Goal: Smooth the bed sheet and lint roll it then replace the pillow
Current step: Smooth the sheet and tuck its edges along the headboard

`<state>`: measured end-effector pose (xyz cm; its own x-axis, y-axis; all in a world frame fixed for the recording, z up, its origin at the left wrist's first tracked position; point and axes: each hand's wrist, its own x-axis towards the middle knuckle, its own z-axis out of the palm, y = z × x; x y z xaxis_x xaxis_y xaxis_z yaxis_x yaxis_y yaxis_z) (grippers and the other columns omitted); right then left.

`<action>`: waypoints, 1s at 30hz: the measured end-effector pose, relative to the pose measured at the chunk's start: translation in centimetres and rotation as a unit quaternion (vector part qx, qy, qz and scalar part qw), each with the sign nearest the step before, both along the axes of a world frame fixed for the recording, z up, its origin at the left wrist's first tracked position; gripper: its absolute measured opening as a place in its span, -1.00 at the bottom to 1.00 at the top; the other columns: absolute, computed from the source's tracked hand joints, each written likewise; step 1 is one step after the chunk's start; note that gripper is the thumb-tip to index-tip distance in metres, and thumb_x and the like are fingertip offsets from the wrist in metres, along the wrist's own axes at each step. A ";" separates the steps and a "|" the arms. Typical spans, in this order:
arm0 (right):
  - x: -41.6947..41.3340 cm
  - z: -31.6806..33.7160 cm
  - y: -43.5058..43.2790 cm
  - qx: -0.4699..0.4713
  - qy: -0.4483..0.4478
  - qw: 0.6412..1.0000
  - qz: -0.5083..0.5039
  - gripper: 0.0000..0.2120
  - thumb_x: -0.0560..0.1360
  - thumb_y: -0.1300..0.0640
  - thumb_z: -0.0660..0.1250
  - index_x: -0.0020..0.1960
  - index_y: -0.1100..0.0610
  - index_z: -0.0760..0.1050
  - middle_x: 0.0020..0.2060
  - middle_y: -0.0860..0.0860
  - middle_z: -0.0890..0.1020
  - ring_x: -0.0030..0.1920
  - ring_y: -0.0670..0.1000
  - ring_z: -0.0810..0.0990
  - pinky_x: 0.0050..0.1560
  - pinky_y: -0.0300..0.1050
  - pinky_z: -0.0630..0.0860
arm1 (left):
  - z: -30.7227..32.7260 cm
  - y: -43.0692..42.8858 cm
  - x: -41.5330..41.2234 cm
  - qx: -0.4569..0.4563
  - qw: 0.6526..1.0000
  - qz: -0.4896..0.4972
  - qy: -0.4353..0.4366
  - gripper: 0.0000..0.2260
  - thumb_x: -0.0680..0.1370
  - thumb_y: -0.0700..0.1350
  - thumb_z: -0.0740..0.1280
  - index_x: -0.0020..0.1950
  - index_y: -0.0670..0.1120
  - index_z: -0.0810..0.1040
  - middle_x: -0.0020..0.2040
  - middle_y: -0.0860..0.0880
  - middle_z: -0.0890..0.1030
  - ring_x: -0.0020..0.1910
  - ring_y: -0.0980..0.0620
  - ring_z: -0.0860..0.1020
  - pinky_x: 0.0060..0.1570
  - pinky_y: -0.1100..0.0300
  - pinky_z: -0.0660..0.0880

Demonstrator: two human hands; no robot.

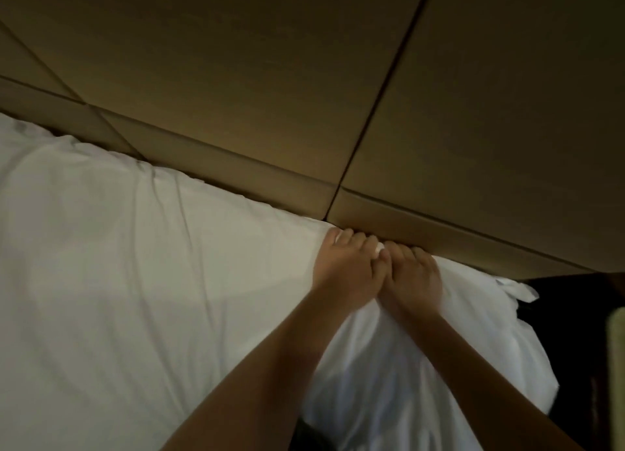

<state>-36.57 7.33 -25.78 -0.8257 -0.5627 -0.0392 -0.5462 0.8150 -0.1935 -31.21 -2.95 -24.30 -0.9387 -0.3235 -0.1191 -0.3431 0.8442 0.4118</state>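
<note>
Forearms (270,366) cross the white bed sheet (118,264); left hand (341,271) and right hand (417,278), side by side, curl their fingers (358,239) around its far edge beside the headboard (270,78).

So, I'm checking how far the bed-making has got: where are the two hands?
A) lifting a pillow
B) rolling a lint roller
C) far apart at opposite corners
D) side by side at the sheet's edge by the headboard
D: the left hand and right hand lie side by side, fingers curled over the bed sheet edge at the headboard.
</note>
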 end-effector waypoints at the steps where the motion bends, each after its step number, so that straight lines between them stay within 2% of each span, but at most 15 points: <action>1: -0.5 0.6 -0.1 -0.001 -0.005 1.000 0.010 -0.70 0.47 0.05 0.10 -0.23 0.12 0.56 -0.34 0.03 0.64 -0.33 0.10 0.58 -0.19 -0.12 0.48 | 0.1 -0.2 -0.9 -0.011 1.000 0.001 -0.002 -0.59 0.49 0.03 0.00 -0.15 -0.10 0.61 -0.19 -0.08 0.65 -0.14 -0.11 0.57 0.06 0.06 0.26; 2: -1.0 0.9 -0.2 -0.003 -0.012 1.000 0.018 -0.69 0.45 0.05 0.09 -0.28 0.11 0.55 -0.38 0.02 0.63 -0.37 0.09 0.58 -0.26 -0.16 0.47 | 0.5 -0.4 -1.6 -0.017 0.999 -0.013 -0.030 -0.56 0.51 0.04 -0.04 -0.13 -0.10 0.60 -0.14 -0.08 0.65 -0.10 -0.11 0.57 0.08 0.08 0.23; 3: -1.4 1.3 -0.1 -0.015 -0.047 0.999 0.020 -0.65 0.47 0.03 0.07 -0.25 0.12 0.58 -0.34 0.03 0.65 -0.32 0.10 0.59 -0.24 -0.17 0.46 | 0.5 -0.4 -2.2 -0.036 0.996 -0.036 -0.067 -0.56 0.54 0.03 -0.07 -0.06 -0.08 0.58 -0.04 -0.07 0.64 -0.01 -0.09 0.55 0.11 0.09 0.22; 5: -1.4 1.2 1.2 -0.072 -0.079 0.994 0.019 -0.54 0.51 -0.02 -0.01 -0.01 0.12 0.63 -0.10 0.04 0.68 -0.08 0.11 0.60 -0.05 -0.11 0.43 | -0.1 -0.5 -2.6 -0.057 0.993 -0.052 -0.093 -0.60 0.59 0.02 -0.07 0.04 -0.04 0.54 0.08 -0.04 0.60 0.11 -0.05 0.51 0.14 0.10 0.20; 7: -0.3 0.5 4.1 -0.109 -0.017 0.994 -0.024 -0.57 0.49 0.04 0.04 0.10 0.17 0.61 0.03 0.07 0.66 0.04 0.11 0.58 0.09 -0.06 0.37 | -0.2 -0.7 -2.5 -0.081 0.992 -0.053 -0.078 -0.54 0.54 0.04 -0.14 0.06 -0.01 0.53 0.09 -0.01 0.60 0.09 -0.02 0.50 0.10 0.11 0.20; 9: 0.1 -0.1 6.1 -0.107 0.060 0.986 -0.110 -0.60 0.46 0.09 0.08 0.07 0.20 0.61 0.03 0.11 0.65 0.06 0.16 0.58 0.13 -0.02 0.30 | -0.8 -0.6 -2.2 -0.081 0.994 -0.055 -0.041 -0.48 0.47 0.06 -0.20 0.03 0.01 0.54 0.03 0.02 0.62 0.03 0.00 0.51 0.07 0.13 0.18; 11: -0.1 -0.5 5.9 -0.064 0.053 0.987 -0.138 -0.59 0.46 0.05 0.07 0.05 0.19 0.61 -0.02 0.11 0.65 0.03 0.18 0.58 0.13 -0.01 0.27 | -1.3 -0.6 -1.9 -0.077 0.996 -0.041 0.000 -0.45 0.45 0.08 -0.20 -0.08 -0.02 0.58 -0.12 0.01 0.64 -0.10 -0.02 0.55 0.01 0.13 0.19; 14: -1.1 -0.7 5.1 -0.040 0.049 0.991 -0.120 -0.61 0.46 0.02 0.05 -0.07 0.16 0.61 -0.17 0.08 0.65 -0.09 0.17 0.56 0.13 0.00 0.27 | -1.7 -0.4 -1.3 -0.091 0.992 -0.029 0.081 -0.65 0.44 0.00 0.03 -0.30 -0.08 0.57 -0.41 -0.02 0.57 -0.37 -0.07 0.52 -0.13 0.13 0.25; 17: -2.0 -0.7 5.1 -0.035 0.042 0.994 -0.091 -0.63 0.46 0.01 0.06 -0.26 0.15 0.57 -0.33 0.08 0.63 -0.24 0.17 0.56 0.00 -0.02 0.38 | -2.0 -0.3 -1.1 -0.068 0.992 -0.026 0.106 -0.73 0.40 -0.07 0.11 -0.27 -0.09 0.59 -0.42 -0.01 0.57 -0.40 -0.06 0.50 -0.14 0.14 0.30; 19: -2.5 -0.8 5.2 -0.042 0.043 0.994 -0.086 -0.64 0.46 0.01 0.07 -0.31 0.15 0.54 -0.39 0.07 0.61 -0.31 0.16 0.55 -0.10 -0.05 0.39 | -1.9 -0.4 -1.6 -0.063 0.992 -0.009 0.106 -0.75 0.40 -0.07 0.11 -0.33 -0.06 0.56 -0.46 0.00 0.54 -0.43 -0.05 0.48 -0.19 0.15 0.27; 27: -2.4 -2.3 5.1 -0.057 0.084 0.991 -0.084 -0.63 0.49 0.00 0.02 -0.29 0.16 0.46 -0.36 0.13 0.56 -0.30 0.15 0.49 -0.09 -0.02 0.23 | -2.2 -0.5 -1.8 -0.051 0.993 -0.003 0.106 -0.72 0.41 -0.06 0.09 -0.39 -0.06 0.53 -0.49 0.03 0.53 -0.45 -0.02 0.46 -0.22 0.16 0.20; 30: -2.4 -2.7 5.2 -0.050 0.096 0.991 -0.084 -0.63 0.50 -0.01 0.00 -0.27 0.17 0.46 -0.33 0.15 0.56 -0.28 0.16 0.49 -0.07 0.00 0.24 | -2.1 -0.5 -1.7 -0.051 0.994 -0.012 0.098 -0.70 0.41 -0.06 0.08 -0.38 -0.07 0.55 -0.47 0.02 0.56 -0.44 -0.03 0.48 -0.20 0.16 0.19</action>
<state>-39.01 12.55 -28.45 -0.8952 -0.4093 0.1762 -0.4385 0.8796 -0.1846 -32.96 -3.45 -26.42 -0.9481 -0.3021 0.0993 -0.2445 0.8922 0.3798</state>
